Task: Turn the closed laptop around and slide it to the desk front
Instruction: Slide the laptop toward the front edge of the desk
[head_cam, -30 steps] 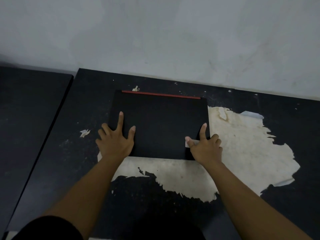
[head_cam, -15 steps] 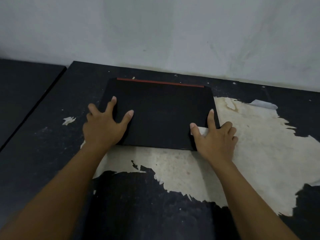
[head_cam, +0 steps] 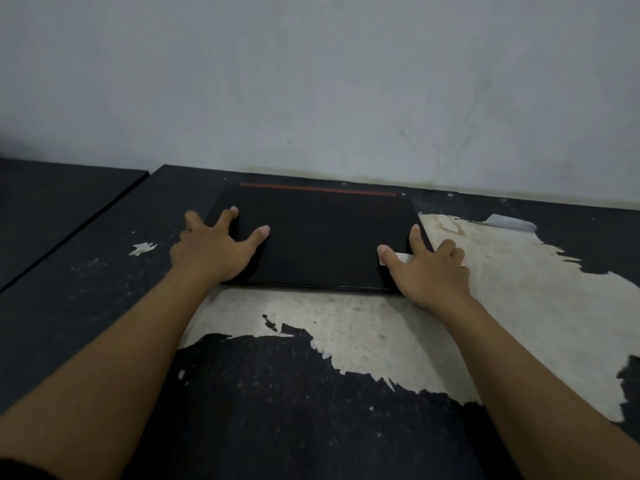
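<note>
With your left hand and right hand spread open, flat on the near corners of the closed laptop at the desk back, you're poised to turn it.

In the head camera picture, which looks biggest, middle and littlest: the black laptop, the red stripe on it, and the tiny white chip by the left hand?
1. Black laptop, largest.
2. Red stripe along its far edge: long but very thin.
3. White chip on the desk beside the left hand, smallest.
</note>
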Tool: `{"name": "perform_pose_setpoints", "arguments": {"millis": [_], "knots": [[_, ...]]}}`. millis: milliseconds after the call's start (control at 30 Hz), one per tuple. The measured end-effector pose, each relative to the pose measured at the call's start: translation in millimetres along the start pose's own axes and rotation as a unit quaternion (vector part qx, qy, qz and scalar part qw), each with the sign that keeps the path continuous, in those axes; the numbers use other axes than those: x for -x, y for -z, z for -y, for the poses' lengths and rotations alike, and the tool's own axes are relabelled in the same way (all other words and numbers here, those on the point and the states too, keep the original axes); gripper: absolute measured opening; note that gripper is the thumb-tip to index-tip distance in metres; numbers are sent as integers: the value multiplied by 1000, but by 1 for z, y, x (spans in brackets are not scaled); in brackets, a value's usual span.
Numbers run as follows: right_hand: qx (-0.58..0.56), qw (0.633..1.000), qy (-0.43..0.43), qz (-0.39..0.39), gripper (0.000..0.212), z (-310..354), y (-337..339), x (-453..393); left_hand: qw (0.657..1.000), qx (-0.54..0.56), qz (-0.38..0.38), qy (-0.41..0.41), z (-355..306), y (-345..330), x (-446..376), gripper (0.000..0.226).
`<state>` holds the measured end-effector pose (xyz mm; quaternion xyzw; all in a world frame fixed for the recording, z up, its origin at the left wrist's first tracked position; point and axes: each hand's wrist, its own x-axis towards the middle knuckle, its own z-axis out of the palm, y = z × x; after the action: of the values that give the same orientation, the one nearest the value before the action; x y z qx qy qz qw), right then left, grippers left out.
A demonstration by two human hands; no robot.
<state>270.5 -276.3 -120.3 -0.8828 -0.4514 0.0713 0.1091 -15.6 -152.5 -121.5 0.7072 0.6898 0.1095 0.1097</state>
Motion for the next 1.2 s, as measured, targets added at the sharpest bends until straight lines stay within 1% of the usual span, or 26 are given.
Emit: {"name": "perform_pose_setpoints", "arguments": {"millis": [100,167,233,300,367,467,600,733,833,900,1100,1200], "knots": [[-31,999,-15,33,99,2,5,-13,1000,-5,12,-3,-2,5,-4,102],[-48,997,-24,51,108,6,7,-28,1000,-9,26,-6,-2,11,-10,103],[-72,995,-33,60,119,13,9,-42,999,-8,41,-5,-1,16,-16,108],[-95,993,-43,57,123,19,12,-51,999,-7,48,-1,-2,20,-22,113],[-109,991,-48,55,119,20,13,-54,999,-8,52,3,-5,20,-22,116],[-127,990,-32,52,108,16,17,-55,998,-12,57,4,-7,19,-24,118],[-113,992,-16,45,95,9,21,-59,997,-11,73,-17,-4,23,-32,126],[-131,991,-9,16,83,6,22,-62,998,-14,49,-34,-2,20,-30,121],[-121,992,10,18,82,7,20,-64,999,-14,17,-43,-1,16,-29,116],[-109,994,27,19,81,8,19,-64,999,-2,13,-41,-1,16,-30,116],[-85,995,44,25,88,10,17,-61,998,8,63,-8,-7,19,-29,123],[-113,993,39,0,86,9,18,-58,998,12,59,0,-8,22,-24,127]]}}
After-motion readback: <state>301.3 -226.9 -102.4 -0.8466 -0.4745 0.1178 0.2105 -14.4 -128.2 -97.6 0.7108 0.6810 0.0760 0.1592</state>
